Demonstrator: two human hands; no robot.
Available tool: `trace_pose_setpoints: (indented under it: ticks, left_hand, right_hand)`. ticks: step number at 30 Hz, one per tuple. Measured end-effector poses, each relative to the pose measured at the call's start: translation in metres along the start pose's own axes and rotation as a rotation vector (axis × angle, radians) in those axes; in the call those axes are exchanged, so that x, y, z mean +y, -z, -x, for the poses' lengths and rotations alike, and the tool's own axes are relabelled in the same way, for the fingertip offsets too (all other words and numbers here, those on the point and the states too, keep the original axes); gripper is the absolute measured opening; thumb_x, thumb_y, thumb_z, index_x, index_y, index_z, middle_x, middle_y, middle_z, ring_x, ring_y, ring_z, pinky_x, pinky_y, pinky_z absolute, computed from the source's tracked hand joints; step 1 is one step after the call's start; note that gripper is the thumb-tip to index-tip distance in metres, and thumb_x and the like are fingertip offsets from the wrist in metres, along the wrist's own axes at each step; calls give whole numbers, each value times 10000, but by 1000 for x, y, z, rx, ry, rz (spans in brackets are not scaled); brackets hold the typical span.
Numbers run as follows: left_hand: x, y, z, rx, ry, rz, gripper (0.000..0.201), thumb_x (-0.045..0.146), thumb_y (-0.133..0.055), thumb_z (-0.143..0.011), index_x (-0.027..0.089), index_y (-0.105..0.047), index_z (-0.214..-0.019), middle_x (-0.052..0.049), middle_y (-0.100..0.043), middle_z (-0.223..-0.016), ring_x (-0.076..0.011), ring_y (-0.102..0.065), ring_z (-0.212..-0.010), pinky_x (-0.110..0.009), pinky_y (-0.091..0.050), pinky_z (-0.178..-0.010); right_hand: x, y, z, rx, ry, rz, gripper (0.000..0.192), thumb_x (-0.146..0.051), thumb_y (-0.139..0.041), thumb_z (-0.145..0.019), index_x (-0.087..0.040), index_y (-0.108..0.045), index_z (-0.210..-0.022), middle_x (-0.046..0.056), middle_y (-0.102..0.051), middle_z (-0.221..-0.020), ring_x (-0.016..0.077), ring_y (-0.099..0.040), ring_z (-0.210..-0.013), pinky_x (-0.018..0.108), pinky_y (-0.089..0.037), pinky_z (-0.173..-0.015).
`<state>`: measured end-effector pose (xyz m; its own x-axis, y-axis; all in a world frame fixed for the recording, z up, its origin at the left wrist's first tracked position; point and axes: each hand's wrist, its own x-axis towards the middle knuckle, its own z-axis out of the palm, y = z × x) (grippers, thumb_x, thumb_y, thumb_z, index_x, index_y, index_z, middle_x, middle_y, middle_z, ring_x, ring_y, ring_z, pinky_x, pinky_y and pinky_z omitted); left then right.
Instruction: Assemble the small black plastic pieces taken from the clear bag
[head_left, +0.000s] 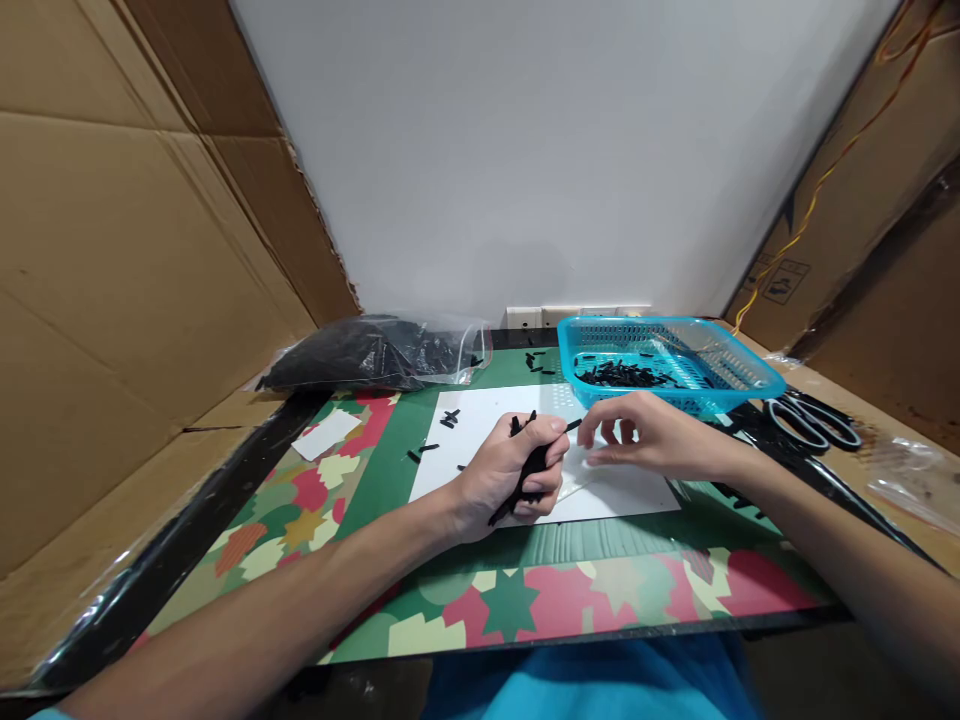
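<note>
Both hands pinch black strips (more fill blue basket).

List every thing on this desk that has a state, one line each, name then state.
left hand: closed around a bunch of black sticks
right hand: fingers pinching one stick's end
blue basket: upright, holding some black sticks
plastic bag: lying on its side, full of black pieces, mouth open
scissors: lying flat, blades closed
white sheet: flat, a few loose sticks on it
</note>
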<state>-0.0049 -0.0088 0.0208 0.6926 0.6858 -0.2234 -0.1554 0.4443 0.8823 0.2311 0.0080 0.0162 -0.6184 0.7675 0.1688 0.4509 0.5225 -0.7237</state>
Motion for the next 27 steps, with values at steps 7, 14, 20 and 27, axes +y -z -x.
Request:
trace_pose_setpoints:
  ticks: [7, 14, 20, 27]
  left_hand:
    - [2, -1, 2, -16, -7, 40, 398, 465, -666, -919, 206, -485, -678, 89, -367, -408, -71, -320, -309, -140, -235, -301]
    - [5, -4, 3, 19, -16, 41, 402, 477, -661, -895, 211, -466, -665, 94, -339, -414, -69, -296, -316, -137, -229, -298]
    - [9, -3, 5, 111, -97, 84, 377, 447, -639, -877, 214, -448, -650, 92, -339, -425, -66, -292, -323, -142, -217, -314]
    - [10, -11, 8, 249, -265, 84, 375, 457, -617, -896, 219, -449, -660, 95, -344, -435, -76, -315, -332, -164, -244, -337]
  right_hand:
    - [-4, -3, 3, -196, 3, 108, 133, -212, -673, -984, -206, -787, -1050, 77, -723, -1105, 215, -654, -962, 299, -492, -807]
    - [-4, 1, 4, -294, -17, 148, 63, -176, -708, -937, -177, -733, -879, 31, -716, -876, 175, -610, -777, 268, -435, -672]
    - [-10, 30, 16, -303, -20, 61, 163, -311, -784, -931, -193, -742, -827, -4, -690, -748, 131, -559, -629, 242, -394, -541]
    - [-8, 70, 42, -199, -133, -506, 261, -451, -770, -947, -221, -687, -855, -20, -657, -568, 162, -650, -405, 255, -461, -370]
